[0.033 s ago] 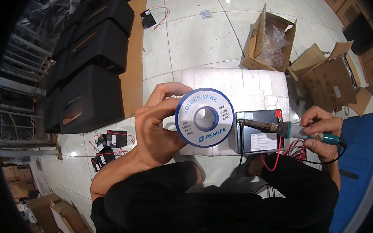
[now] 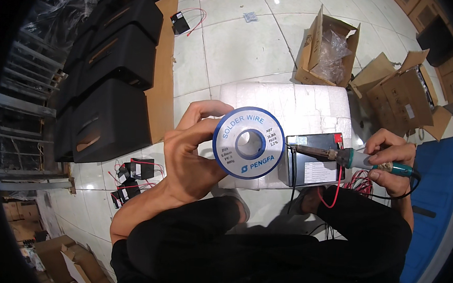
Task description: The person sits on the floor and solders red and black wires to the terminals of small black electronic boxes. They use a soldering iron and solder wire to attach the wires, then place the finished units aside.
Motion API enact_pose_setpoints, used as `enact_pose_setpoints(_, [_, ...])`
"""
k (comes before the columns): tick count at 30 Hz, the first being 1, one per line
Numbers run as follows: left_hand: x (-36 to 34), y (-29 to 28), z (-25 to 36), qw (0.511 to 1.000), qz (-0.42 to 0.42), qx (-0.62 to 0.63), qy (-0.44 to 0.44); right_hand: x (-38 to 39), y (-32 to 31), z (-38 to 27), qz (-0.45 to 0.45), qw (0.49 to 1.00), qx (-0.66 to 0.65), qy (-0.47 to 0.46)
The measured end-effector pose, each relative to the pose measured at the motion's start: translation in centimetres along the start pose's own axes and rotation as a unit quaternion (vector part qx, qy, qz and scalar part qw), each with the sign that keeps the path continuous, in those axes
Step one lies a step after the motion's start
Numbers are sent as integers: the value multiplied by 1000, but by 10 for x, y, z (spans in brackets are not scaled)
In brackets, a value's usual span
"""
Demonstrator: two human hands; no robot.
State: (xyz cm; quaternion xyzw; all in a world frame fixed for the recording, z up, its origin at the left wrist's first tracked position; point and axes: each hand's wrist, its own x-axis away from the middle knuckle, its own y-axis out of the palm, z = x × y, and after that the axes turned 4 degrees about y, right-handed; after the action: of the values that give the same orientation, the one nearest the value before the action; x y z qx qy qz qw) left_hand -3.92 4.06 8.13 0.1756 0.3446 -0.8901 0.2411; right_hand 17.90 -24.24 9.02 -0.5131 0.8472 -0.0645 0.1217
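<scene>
My left hand (image 2: pixel 192 157) grips a spool of solder wire (image 2: pixel 226 133) by its rim, its round blue-edged white face turned up. In my right hand (image 2: pixel 393 159) is a soldering iron (image 2: pixel 361 159) with a green and grey handle. Its tip points left, at the left end of a black battery (image 2: pixel 300 164), close to the spool's edge. Whether the tip touches the terminal there I cannot tell. A black wire (image 2: pixel 292 189) hangs from that end and a red wire (image 2: pixel 334 197) from the other. The battery lies on a white foam block (image 2: pixel 286 101).
Black cases (image 2: pixel 115 116) stand in rows on cardboard at the left. Small batteries with red wires (image 2: pixel 142 168) lie on the tiled floor nearby. Open cardboard boxes (image 2: pixel 314 56) stand beyond the block to the right. A blue panel (image 2: pixel 438 206) lies at the far right.
</scene>
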Motion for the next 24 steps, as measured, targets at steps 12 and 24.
enact_pose_setpoints(12, [-5,-4,-7,999,43,21,0,-7,-8,2,-38,997,46,-53])
enact_pose_setpoints(24, [-7,-3,-6,999,17,29,7,-7,-9,2,-46,998,29,-43])
